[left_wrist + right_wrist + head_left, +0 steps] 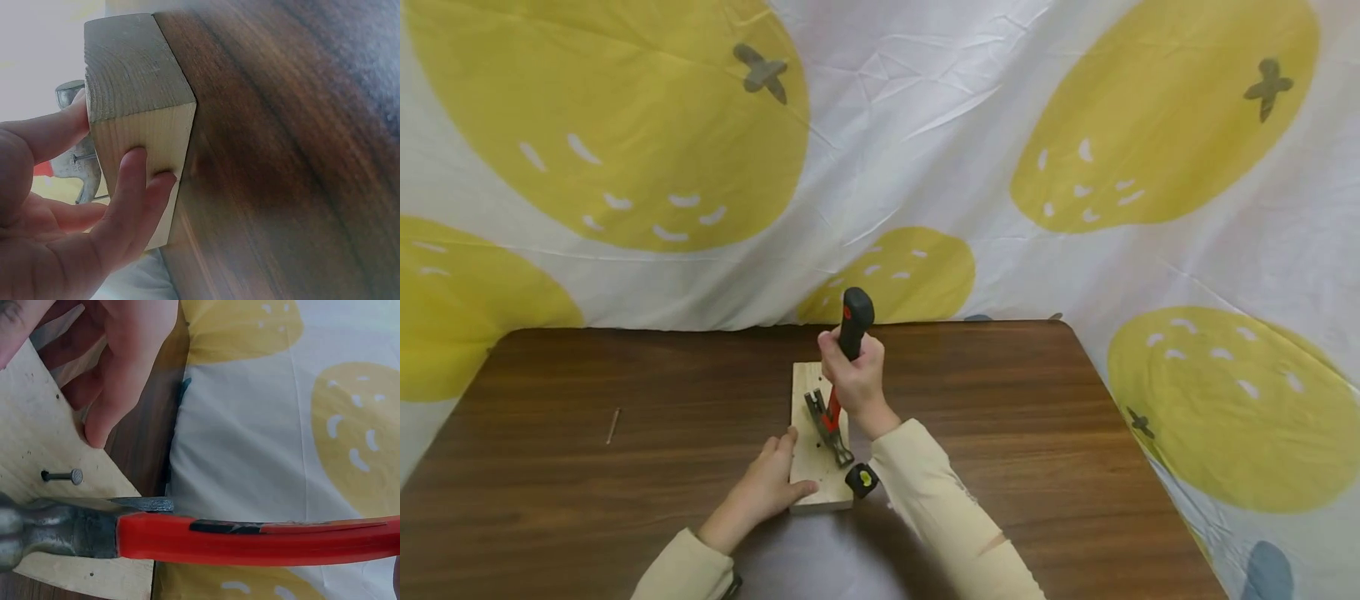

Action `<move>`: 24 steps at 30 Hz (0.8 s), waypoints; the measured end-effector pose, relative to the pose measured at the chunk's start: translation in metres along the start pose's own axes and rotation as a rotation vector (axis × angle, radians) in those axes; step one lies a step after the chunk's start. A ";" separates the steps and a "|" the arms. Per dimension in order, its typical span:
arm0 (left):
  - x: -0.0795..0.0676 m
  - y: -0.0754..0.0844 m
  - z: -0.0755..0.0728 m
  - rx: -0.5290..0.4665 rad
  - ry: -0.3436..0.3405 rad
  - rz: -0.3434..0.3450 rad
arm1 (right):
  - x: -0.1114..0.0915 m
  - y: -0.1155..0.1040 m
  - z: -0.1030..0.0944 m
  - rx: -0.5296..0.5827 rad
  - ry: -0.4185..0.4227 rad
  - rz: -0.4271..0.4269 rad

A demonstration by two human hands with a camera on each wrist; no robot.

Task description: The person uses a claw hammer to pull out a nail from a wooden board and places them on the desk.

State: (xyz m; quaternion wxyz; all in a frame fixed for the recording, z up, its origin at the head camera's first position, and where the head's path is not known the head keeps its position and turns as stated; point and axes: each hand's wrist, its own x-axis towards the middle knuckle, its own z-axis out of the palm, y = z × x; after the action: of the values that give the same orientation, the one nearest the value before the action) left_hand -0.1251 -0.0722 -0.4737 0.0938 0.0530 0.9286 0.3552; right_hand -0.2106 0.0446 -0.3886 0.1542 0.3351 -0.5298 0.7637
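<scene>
soft light, pale glare on tabletop (812, 554)

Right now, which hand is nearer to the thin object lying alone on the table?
Left. The left hand holds the wooden board, to the right of the thin object; the right hand is farther right, gripping the hammer.

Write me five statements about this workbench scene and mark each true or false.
1. The right hand grips the hammer. True.
2. The left hand is off the wooden board. False: it touches the board.
3. A nail sticks up from the board. True.
4. The hammer's handle is plain blue. False: it is red and black.
5. The small black item is at the board's left. False: it is at the right.
</scene>
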 end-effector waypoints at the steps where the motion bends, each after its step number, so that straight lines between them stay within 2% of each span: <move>1: 0.000 0.001 0.000 -0.002 0.000 0.000 | 0.000 -0.001 0.000 0.005 0.004 -0.007; 7: -0.002 0.002 -0.001 -0.009 0.002 0.002 | -0.004 -0.001 -0.005 0.032 -0.027 -0.119; 9: -0.002 0.002 -0.001 -0.005 0.006 0.009 | -0.011 0.020 -0.016 0.055 -0.048 -0.183; 13: -0.002 0.001 -0.002 -0.006 0.002 0.011 | -0.019 0.024 -0.021 0.071 -0.055 -0.228; 14: -0.002 0.001 -0.002 -0.007 0.001 0.013 | -0.020 0.022 -0.021 0.074 -0.055 -0.236; 16: -0.002 0.000 -0.001 -0.012 0.000 0.011 | -0.019 0.000 -0.011 0.083 -0.050 -0.222; 24: -0.002 -0.002 -0.001 -0.001 0.015 0.015 | -0.022 -0.025 -0.006 0.226 -0.083 -0.275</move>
State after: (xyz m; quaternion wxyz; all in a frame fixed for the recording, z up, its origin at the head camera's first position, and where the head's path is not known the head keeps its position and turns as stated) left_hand -0.1232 -0.0747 -0.4745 0.0843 0.0572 0.9287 0.3566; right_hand -0.1823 0.0625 -0.3871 0.1966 0.4507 -0.3958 0.7756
